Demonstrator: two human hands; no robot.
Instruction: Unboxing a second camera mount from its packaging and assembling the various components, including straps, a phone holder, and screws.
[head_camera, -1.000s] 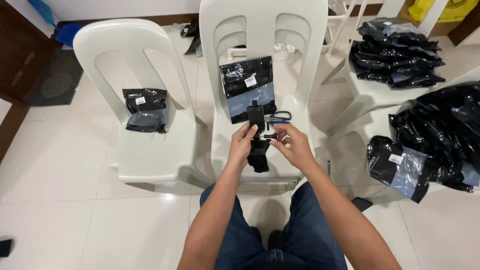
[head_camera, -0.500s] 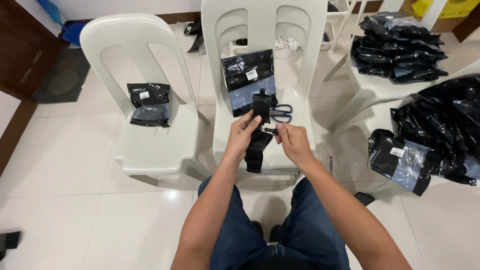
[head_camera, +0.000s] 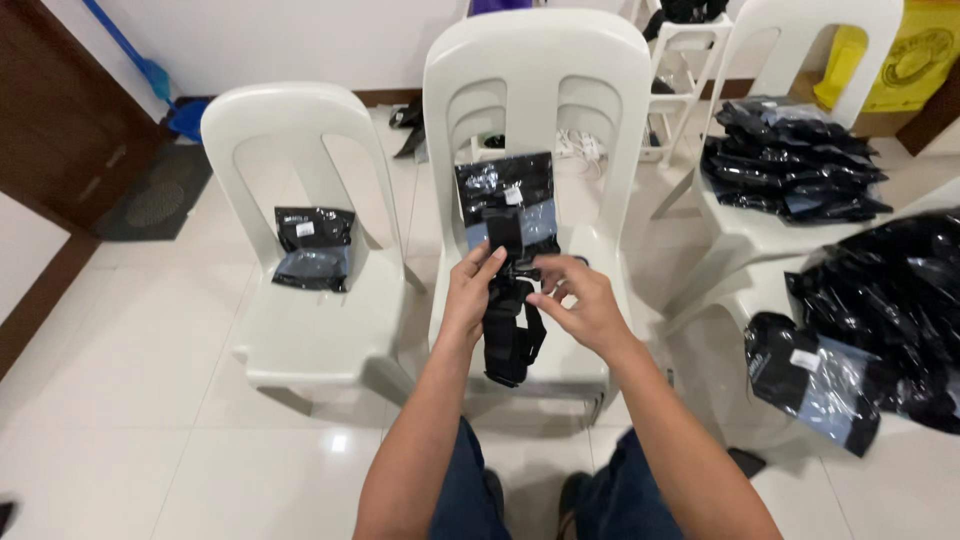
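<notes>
1. The left hand (head_camera: 472, 293) is clamped on the upper part of a black strap mount (head_camera: 510, 300).
2. The right hand (head_camera: 580, 300) pinches the mount's middle with its fingertips.
3. The mount hangs over the middle white chair (head_camera: 535, 90), in front of a black packet (head_camera: 505, 190) leaning on its back.
4. Another packet (head_camera: 313, 247) lies on the left chair (head_camera: 300, 330).

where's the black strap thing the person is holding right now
In the head view the black strap is at centre frame, held between the left hand and right hand over the seat of the middle white chair, just in front of a black packet leaning on its backrest.
</notes>
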